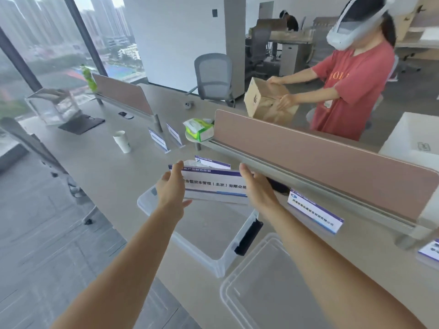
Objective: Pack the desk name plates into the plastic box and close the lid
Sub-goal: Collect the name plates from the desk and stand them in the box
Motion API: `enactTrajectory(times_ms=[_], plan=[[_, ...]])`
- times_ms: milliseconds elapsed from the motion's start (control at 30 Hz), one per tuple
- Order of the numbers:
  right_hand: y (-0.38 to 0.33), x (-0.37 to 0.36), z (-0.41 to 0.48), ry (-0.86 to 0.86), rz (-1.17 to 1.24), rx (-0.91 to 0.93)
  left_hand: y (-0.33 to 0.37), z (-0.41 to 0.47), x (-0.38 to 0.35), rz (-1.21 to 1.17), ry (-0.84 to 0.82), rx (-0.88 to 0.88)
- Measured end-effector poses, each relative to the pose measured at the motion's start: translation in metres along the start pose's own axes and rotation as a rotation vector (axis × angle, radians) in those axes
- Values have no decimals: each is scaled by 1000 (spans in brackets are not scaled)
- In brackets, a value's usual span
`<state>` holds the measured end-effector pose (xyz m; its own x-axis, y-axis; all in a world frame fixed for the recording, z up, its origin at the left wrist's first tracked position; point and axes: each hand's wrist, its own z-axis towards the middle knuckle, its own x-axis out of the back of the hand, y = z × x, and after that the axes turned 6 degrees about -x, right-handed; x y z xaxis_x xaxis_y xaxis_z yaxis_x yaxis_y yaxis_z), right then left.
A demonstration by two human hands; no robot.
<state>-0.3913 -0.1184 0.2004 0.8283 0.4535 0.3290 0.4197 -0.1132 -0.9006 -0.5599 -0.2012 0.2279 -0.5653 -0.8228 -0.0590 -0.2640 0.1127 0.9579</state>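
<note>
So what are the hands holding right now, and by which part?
A name plate, held between both hands by its two short ends: left hand on the left end, right hand on the right, above the open box.

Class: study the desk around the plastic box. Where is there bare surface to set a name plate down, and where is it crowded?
Free: the desk between the paper cup and the plastic box, toward the near edge. Crowded: right of the box, where the lid lies, and along the divider, lined with name plates. Both hands, left and right, hold a plate above the box.
</note>
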Motion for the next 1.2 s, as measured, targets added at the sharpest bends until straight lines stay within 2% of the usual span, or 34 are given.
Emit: enactTrajectory(times_ms=[133,200,267,367,467,667,800,1000,1133,1200], plan=[[-12,-29,17,33,-195,115,4,44,25,30,-11,-20],[-22,-45,25,-11,-265,153,4,68,38,30,-26,-28],[-37,-64,30,-33,-458,205,5,90,50,34,-68,-26],[-59,-95,39,-39,-712,204,8,119,66,54,-161,-4],[-72,-125,47,-79,-855,140,10,143,76,95,-282,-19],[-66,-154,63,-74,-825,-58,6,181,61,254,-510,-113],[-53,-160,75,-55,-723,-147,-2,208,38,335,-574,-46],[-30,-172,112,-35,-541,-150,-20,239,1,543,-713,-23],[-16,-181,132,-16,-423,-214,-33,263,-15,730,-750,-85],[-13,-187,139,-24,-396,-257,-40,276,-20,870,-780,-187]])
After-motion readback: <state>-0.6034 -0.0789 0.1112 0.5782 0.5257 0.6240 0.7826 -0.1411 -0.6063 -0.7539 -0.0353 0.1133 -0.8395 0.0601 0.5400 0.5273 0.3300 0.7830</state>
